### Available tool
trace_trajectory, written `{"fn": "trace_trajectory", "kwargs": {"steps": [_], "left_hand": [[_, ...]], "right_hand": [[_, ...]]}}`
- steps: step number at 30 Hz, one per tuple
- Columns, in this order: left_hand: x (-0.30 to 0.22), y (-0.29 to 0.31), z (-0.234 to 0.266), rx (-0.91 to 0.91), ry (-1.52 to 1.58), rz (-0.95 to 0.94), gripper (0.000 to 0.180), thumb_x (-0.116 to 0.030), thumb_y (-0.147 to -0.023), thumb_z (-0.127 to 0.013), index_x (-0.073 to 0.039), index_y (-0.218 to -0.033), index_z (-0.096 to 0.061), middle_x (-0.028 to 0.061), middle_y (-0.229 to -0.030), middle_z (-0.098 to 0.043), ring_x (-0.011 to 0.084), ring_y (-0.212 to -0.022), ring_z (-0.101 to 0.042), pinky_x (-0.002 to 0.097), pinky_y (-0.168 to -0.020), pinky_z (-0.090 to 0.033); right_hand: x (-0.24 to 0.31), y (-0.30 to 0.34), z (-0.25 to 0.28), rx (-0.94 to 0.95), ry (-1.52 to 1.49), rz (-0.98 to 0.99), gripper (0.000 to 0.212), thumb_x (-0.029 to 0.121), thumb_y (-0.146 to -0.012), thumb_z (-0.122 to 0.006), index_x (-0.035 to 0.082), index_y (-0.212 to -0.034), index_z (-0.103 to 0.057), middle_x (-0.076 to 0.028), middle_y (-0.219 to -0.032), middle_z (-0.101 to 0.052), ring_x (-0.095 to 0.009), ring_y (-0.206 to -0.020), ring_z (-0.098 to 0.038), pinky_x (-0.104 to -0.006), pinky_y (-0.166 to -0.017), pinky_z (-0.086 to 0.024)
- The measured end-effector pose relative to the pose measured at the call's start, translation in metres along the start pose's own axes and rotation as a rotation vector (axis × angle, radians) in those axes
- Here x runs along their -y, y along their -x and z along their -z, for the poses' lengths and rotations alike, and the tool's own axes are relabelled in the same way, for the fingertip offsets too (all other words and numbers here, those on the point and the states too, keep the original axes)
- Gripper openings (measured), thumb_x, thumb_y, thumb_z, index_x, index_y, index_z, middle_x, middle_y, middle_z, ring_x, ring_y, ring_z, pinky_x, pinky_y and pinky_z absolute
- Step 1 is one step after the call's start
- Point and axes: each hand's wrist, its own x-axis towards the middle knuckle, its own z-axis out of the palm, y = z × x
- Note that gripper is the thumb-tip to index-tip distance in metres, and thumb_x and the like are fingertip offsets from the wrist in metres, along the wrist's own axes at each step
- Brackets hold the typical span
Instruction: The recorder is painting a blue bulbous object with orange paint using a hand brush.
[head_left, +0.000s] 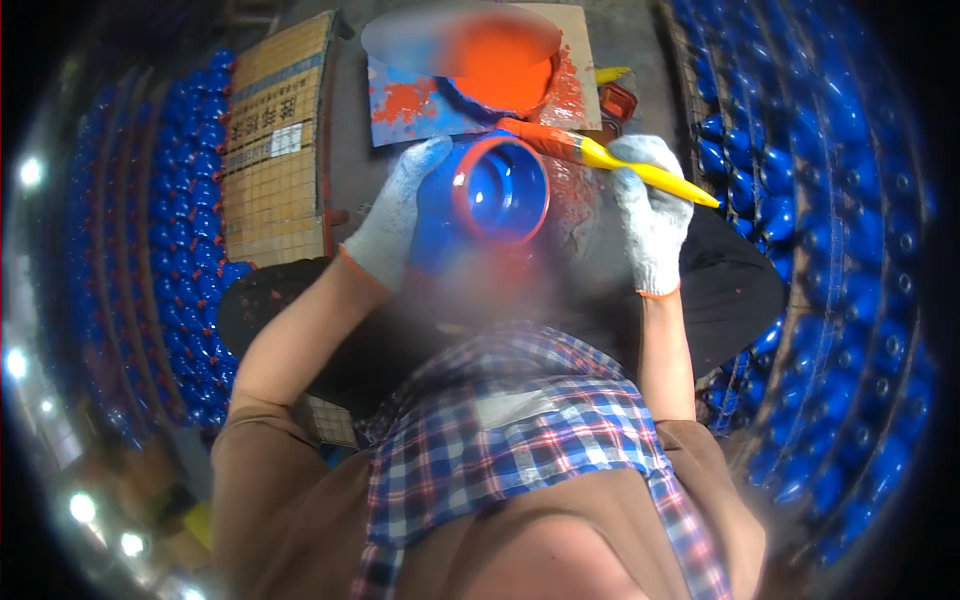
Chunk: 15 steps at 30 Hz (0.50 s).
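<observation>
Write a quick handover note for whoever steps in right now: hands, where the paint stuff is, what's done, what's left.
Left hand, gloved, steadies the blue part on the lap, opening facing up.
Right hand, gloved, grips the yellow-handled brush; its orange-loaded bristles rest at the part's rim.
Orange paint tub sits just ahead on a spattered card.
Done: the part's rim ring looks coated orange.
Left: cannot tell whether the ring is fully covered; check the near side. Rows of blue parts lie on both sides.

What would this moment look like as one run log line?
left hand: grips blue part | right hand: holds yellow-handled brush | bristles at part's orange rim | orange paint bowl behind
</observation>
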Motion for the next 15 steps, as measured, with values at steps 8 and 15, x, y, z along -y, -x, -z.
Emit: {"fn": "trace_trajectory", "kwargs": {"steps": [8, 15], "left_hand": [[0.027, -0.009, -0.074, 0.046, 2.296, 0.191, 0.048, -0.031, -0.098, -0.040, 0.008, -0.126, -0.039, 0.0198, -0.111, -0.050, 0.0206, -0.057, -0.046, 0.0295, -0.030, -0.042], [0.019, -0.009, -0.075, 0.015, 2.351, 0.152, 0.045, -0.029, -0.097, -0.043, 0.006, -0.124, -0.040, 0.0176, -0.107, -0.050, 0.0197, -0.059, -0.047, 0.0288, -0.034, -0.043]], "right_hand": [[-0.018, 0.013, -0.002, -0.091, -0.110, -0.118, 0.020, -0.002, -0.083, -0.061, -0.002, -0.104, -0.062, -0.007, -0.101, -0.060, -0.014, -0.092, -0.057, -0.0244, -0.079, -0.047], [-0.016, 0.018, 0.002, -0.107, -0.043, -0.128, 0.022, 0.000, -0.084, -0.063, -0.002, -0.105, -0.062, -0.006, -0.102, -0.062, -0.014, -0.093, -0.059, -0.0251, -0.082, -0.046]]}}
